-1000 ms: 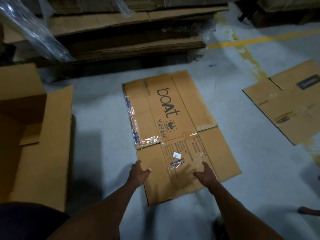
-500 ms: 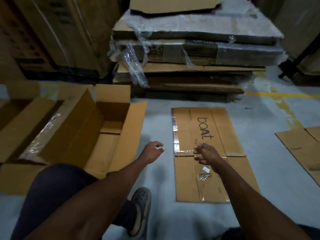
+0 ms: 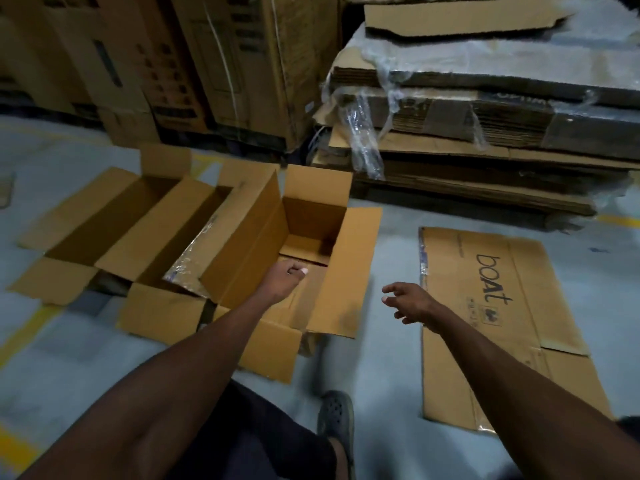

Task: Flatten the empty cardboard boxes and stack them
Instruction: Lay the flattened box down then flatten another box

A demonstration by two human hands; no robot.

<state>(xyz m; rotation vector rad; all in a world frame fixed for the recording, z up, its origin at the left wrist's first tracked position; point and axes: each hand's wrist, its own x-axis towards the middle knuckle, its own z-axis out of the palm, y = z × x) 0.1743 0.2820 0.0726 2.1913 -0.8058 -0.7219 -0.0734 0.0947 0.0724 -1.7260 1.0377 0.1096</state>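
An open, empty cardboard box stands on the floor at centre, flaps spread. My left hand reaches over its near end above the bottom flaps, fingers curled, holding nothing. A second open box lies just left of it, touching it. A flattened box printed "boAt" lies on the floor at right. My right hand hovers with fingers spread over the floor, between the open box and the flattened one, touching neither.
A pile of flattened cardboard with loose plastic wrap sits at the back right. Tall cartons stand at the back left. My shoe is on the grey floor below the open box.
Both hands have left the flattened boAt box and swung left. The left hand now reaches over the open box, and my view has turned left with it.
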